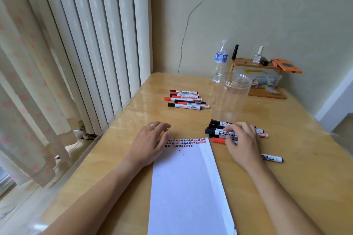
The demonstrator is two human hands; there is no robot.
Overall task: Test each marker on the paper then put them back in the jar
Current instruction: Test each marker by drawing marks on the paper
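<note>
L hand [150,142] flat, fingers relaxed on paper [188,183]; R hand [242,142] fingers curled gripping markers [216,131].

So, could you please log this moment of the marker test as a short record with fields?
left hand: left hand rests flat on the top left corner of the paper
right hand: right hand curls over the near marker pile, beside the paper
far marker pile: far marker pile lies untouched behind the paper
jar: clear jar stands upright and holds no markers
paper marks: red and black marks along its top edge
stray marker: lone marker right of the hand
</note>
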